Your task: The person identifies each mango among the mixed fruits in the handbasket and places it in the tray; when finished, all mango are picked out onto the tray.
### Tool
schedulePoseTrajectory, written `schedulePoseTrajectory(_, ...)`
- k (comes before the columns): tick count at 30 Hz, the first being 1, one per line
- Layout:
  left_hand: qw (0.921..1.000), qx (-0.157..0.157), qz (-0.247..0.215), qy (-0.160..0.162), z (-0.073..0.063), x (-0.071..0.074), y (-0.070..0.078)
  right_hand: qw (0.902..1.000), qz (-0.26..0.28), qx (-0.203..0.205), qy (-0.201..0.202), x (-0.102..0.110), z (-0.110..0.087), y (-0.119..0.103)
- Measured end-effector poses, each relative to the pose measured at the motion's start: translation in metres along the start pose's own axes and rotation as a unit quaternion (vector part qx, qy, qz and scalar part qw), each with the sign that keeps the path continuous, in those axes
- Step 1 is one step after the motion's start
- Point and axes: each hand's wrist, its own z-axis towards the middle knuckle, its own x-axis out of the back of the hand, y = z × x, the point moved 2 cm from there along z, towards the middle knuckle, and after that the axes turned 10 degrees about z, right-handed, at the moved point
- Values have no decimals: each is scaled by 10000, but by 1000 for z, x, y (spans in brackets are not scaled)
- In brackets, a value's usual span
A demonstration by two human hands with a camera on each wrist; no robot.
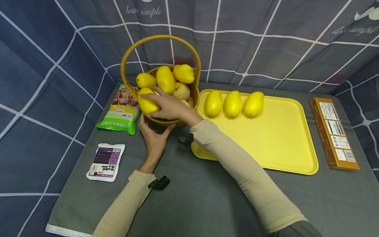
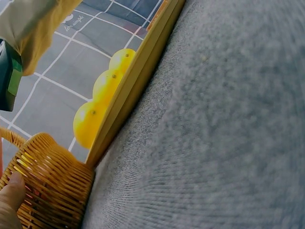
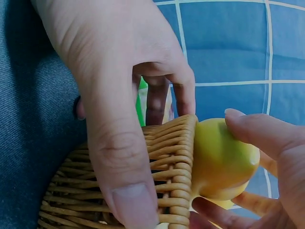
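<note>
The left hand (image 1: 154, 140) is gripping the near side of the wicker basket (image 1: 194, 95), seemingly steadying it. The right hand (image 1: 171, 106) is grasping a yellow mango (image 1: 146, 101) at the basket's front-left rim, presumably controlling it.

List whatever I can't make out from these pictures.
Lower contents of the basket, head view: hidden beneath the upper yellow fruits and the right hand.
Pinkish item inside, head view: largely hidden by the right hand.
Fine print on the brown box, head view: too small.
Most of the left hand, left wrist view: cut off at the lower left corner.
</note>
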Motion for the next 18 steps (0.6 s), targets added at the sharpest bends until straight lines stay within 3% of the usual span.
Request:
schedulePoseTrajectory(8, 10000, -19, -33, 16, 0, -1, 1, 9988, -190, 229, 378, -1, 0, 4)
schedulePoseTrajectory(18, 9999, -104, 28, 68, 0, -1, -1, 9922, 37, 470, 1154, 10, -31, 10)
